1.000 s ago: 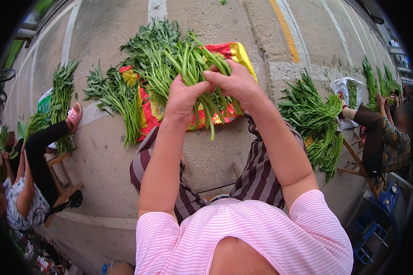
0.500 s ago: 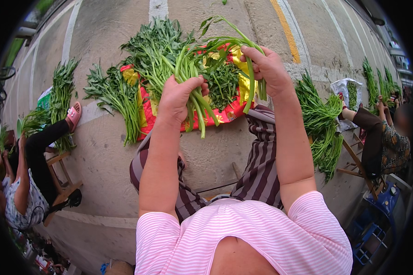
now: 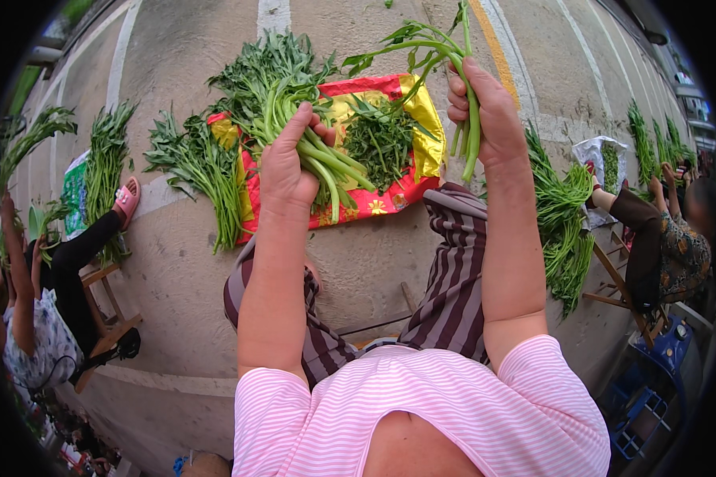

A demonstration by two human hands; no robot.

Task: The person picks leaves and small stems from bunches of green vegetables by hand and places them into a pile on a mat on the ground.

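Observation:
My left hand is closed around the stems of a thick bunch of water spinach, its leaves pointing away from me. To the right, my right hand grips a few long stalks of water spinach, leafy ends up and to the left, cut ends hanging down. Between and beyond my hands lies a red and yellow sheet on the ground, with a heap of loose leaves and short stems on it. Another bunch of water spinach rests at the sheet's left edge.
A large pile of water spinach lies on the pavement at right, near a seated person and a white bag. On the left another seated person handles greens, beside a standing-out bundle. A blue metal frame is at lower right.
My right hand has moved up and to the right, carrying its stalks away from the bunch. My left hand has turned slightly and shifted left. The person at left has raised a bunch.

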